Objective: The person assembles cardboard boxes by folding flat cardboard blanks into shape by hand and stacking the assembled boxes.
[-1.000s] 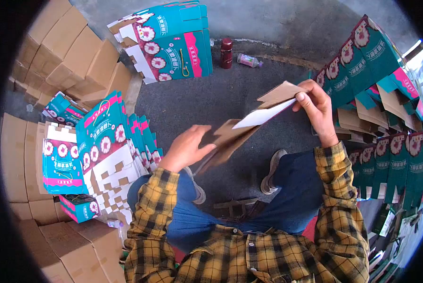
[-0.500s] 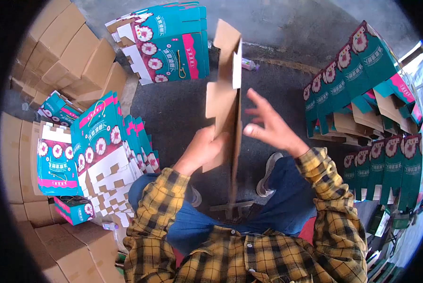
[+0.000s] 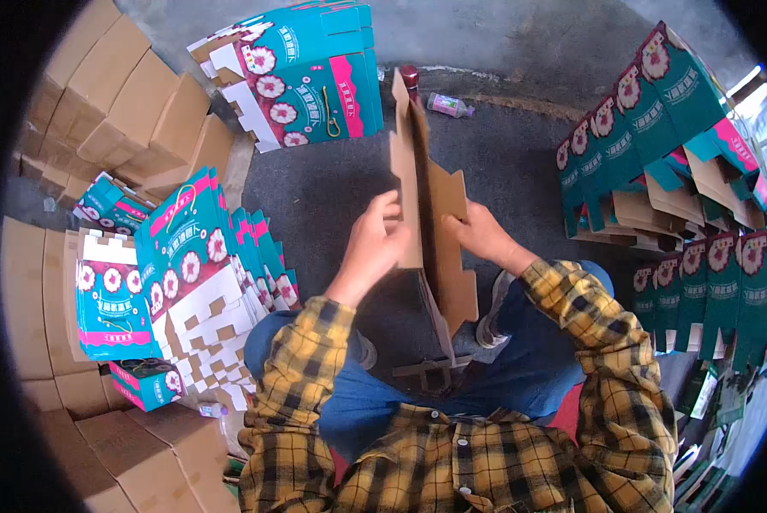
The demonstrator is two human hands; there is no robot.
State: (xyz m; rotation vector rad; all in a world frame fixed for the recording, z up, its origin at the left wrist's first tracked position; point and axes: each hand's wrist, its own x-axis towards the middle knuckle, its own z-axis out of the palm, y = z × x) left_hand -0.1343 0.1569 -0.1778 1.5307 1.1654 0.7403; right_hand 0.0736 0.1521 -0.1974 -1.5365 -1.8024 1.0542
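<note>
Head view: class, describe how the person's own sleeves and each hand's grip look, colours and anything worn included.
The left sleeve and right sleeve are long, creased, yellow-and-black plaid. The left grip and right grip are bare hands; no gloves or watch show.

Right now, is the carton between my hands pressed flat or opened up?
The carton is partly opened: its brown panels stand apart, a shadowed gap between.

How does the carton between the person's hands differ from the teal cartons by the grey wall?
The held carton shows mostly bare brown board; the teal cartons show printed faces. The held carton is partly spread between the left hand and right hand; the teal cartons are stacked flat. Both have notched edges.
</note>
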